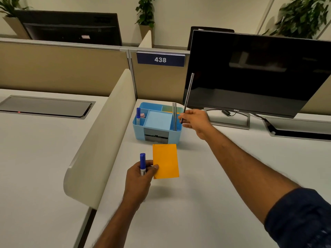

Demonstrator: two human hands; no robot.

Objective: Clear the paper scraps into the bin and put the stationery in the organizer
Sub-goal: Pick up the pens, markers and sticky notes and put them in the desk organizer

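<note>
Currently right hand (pixel 195 122) pinches ruler (pixel 189 92) beside organizer (pixel 174 136); left hand (pixel 138 178) clamps marker (pixel 142 160), orange pad (pixel 165 160). Tilted ruler may miss slot.

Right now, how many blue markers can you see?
2. One marker stands in the organizer's left compartment; the left hand grips the other marker. More may be hidden.

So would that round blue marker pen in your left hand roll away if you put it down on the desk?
Probably, if laid on its side: the blue marker pen looks round, and the white desk looks smooth and flat. It seems light, since the left hand holds it upright with just its fingers.
</note>
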